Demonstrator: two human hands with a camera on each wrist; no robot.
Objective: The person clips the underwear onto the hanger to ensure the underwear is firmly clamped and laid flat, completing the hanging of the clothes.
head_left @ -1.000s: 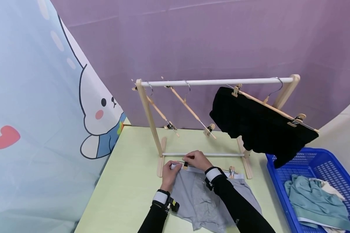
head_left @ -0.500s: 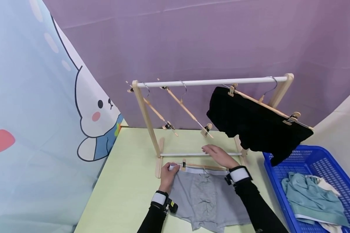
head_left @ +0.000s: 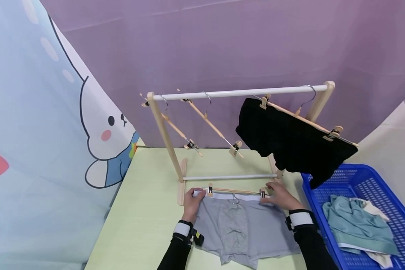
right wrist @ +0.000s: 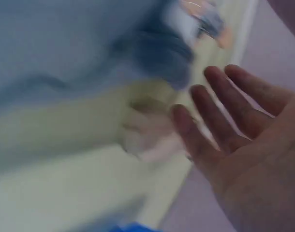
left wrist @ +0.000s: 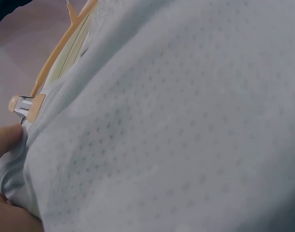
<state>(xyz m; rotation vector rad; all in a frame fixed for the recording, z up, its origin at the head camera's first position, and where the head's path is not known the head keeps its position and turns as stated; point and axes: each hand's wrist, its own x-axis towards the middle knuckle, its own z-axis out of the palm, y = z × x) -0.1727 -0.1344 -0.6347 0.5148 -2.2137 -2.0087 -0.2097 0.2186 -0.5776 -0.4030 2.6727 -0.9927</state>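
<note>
Grey boxer briefs [head_left: 234, 225] lie spread on the table, their white waistband toward the rack. Along that waistband runs a wooden clip hanger [head_left: 236, 191], its hook folded down over the cloth. The left hand [head_left: 191, 206] pinches the waistband's left end, just outside the left clip [head_left: 210, 189]. In the left wrist view, a finger and thumb lie on either side of the cloth beside this clip [left wrist: 36, 107]. At the right end, the right hand [head_left: 283, 197] is beside the right clip [head_left: 263, 193]. The right wrist view shows the right hand [right wrist: 244, 130] with extended fingers and nothing between them.
A rack with a white top rail [head_left: 239, 92] stands behind. Black shorts [head_left: 290, 138] hang from it at right, two bare clip hangers [head_left: 206, 119] at left. A blue basket [head_left: 361, 167] holding teal and cream clothes [head_left: 361, 225] sits at the right.
The right hand leaves the left clip and moves right, over the hanger, to the right clip. The left hand stays at the waistband's left end. The whole head view shifts slightly.
</note>
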